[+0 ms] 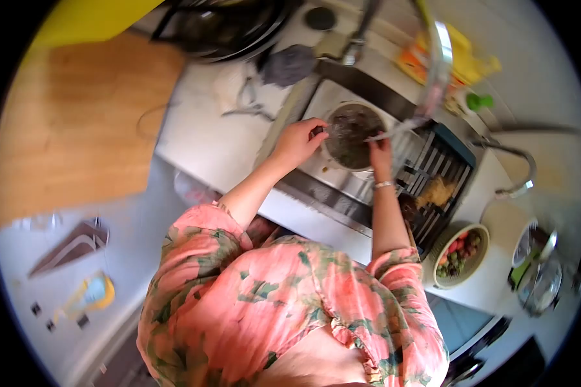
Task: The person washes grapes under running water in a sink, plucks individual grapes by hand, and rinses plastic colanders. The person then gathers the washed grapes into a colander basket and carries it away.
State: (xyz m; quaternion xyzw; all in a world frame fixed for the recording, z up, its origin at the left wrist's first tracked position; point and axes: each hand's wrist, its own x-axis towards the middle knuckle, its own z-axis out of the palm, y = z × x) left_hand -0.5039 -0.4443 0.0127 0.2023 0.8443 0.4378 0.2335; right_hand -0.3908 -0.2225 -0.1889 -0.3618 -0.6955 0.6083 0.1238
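A round pale bowl [328, 152] stands in the sink [316, 103], holding murky water with dark bits and some green in it. At its left rim is my left hand [298, 143], its thumb and fingers closed around something small and dark. My right hand [381, 157] is at the bowl's right side, fingertips over the rim and bent together. A pale sliver shows by those fingertips, but what they hold is unclear. The faucet's curved spout [440, 71] arches over the right side of the sink.
Right of the sink lies a dark drying rack [450, 151] with a tan brush-like item [436, 191]. Beyond it stands a bowl [478, 258] of red and green produce. A yellow bottle [458, 55] is behind the sink; a grey cloth [289, 64] and wooden board [90, 116] are left.
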